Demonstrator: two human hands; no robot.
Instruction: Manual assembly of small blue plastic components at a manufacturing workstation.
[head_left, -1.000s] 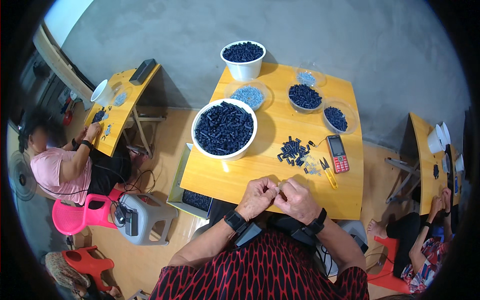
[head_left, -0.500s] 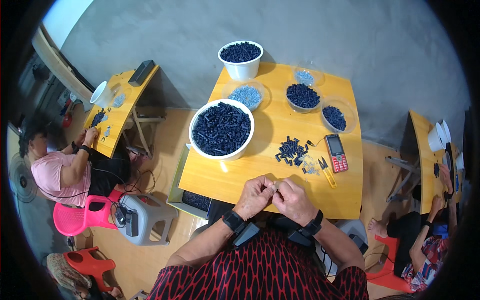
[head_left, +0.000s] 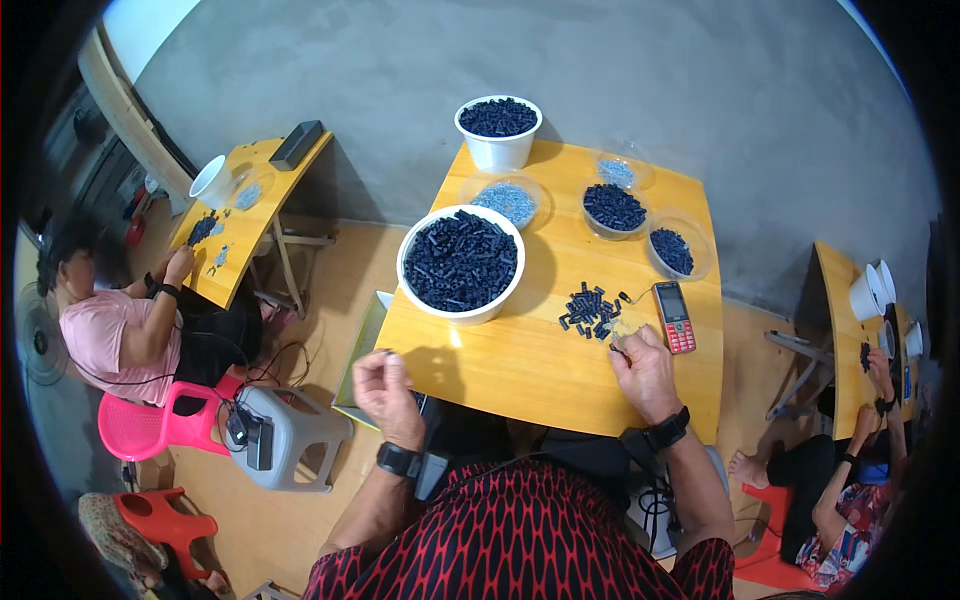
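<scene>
Here the small pile of dark parts [head_left: 590,308] lies on the yellow tabletop [head_left: 520,365], with a few pale bits just beside it at 4 o'clock. The right hand [head_left: 645,365] rests on the tabletop, fingertips touching those pale bits, so the pile sits at about 11 o'clock from it and close; its fingers look curled toward a pinch, though what they hold is too small to tell. The left hand [head_left: 385,385] hangs off the tabletop's near left edge, loosely closed, well apart from the pile, which lies at 2 o'clock from it. At 9 o'clock of the pile stands a large white bowl [head_left: 460,265] heaped with dark parts; at 3 o'clock lies a red phone [head_left: 675,316]. 3 clear dishes and a white bucket [head_left: 498,130] stand farther back.
</scene>
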